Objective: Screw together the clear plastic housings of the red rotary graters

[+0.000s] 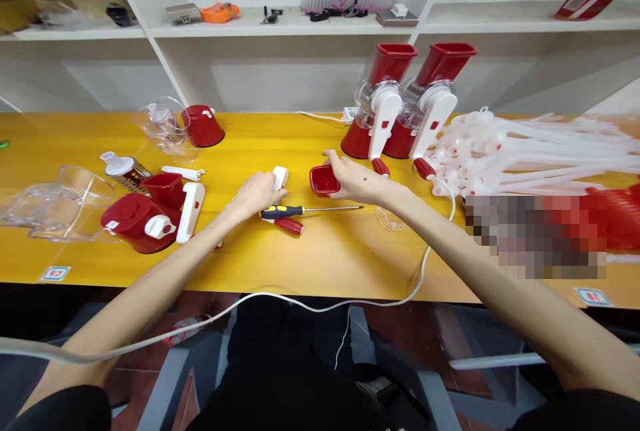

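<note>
My left hand [256, 192] rests on the yellow table [300, 251] with its fingers closed on a small white plastic part [281, 176]. Right beside it, my right hand [353, 178] grips a small red plastic cup-shaped part [323, 180] that sits on the table. A screwdriver with a black and yellow handle [300, 210] lies just in front of both hands, and a red handle piece [289, 225] lies next to it.
Two assembled red and white rotary graters [400, 101] stand behind my right hand. A partly built grater [145, 214], clear housings [55, 204], a grater drum [123, 170] and a red funnel [203, 126] lie left. White handles [500, 151] are piled right. A white cable [320, 304] hangs off the front edge.
</note>
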Available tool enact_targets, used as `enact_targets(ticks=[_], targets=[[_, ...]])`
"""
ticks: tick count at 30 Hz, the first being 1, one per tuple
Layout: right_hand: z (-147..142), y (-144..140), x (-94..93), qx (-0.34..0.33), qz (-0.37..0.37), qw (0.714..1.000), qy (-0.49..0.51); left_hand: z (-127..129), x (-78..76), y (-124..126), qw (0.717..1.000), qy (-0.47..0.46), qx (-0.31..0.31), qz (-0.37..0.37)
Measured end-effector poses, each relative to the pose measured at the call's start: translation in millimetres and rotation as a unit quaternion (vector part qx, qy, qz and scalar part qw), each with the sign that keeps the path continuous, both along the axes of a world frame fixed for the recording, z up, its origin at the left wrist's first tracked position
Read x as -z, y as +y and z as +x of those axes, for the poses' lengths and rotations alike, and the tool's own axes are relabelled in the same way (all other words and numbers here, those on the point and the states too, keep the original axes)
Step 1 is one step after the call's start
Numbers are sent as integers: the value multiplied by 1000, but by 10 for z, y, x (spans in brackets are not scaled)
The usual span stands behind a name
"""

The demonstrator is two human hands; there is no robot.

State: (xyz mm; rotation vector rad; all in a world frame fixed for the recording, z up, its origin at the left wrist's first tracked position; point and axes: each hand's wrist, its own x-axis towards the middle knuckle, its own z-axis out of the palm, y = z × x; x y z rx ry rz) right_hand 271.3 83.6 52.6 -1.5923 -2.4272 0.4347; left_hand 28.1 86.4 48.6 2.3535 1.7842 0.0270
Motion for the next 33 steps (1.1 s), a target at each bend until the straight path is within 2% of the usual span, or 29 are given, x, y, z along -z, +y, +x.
enact_targets(ticks=[5, 9, 16, 21, 27, 33], targets=[[-382, -166, 252, 51, 67, 989, 122, 29, 28, -73, 1000, -4, -6, 2], [-642, -330, 508, 79, 82, 974, 197, 48, 36, -101, 1000, -18, -3, -3], [-618, -360, 733, 131, 66, 960, 238, -7, -3, -94, 1000, -16, 5, -10], [-481, -336, 726, 133, 63, 963, 228, -56, 30, -8, 1000, 3, 14, -10], [-186, -286, 588, 106, 53, 978, 173, -194, 46, 130, 999, 39, 26, -2], [46, -313, 448, 83, 39, 991, 102, -404, 17, 354, 997, 73, -4, 5]])
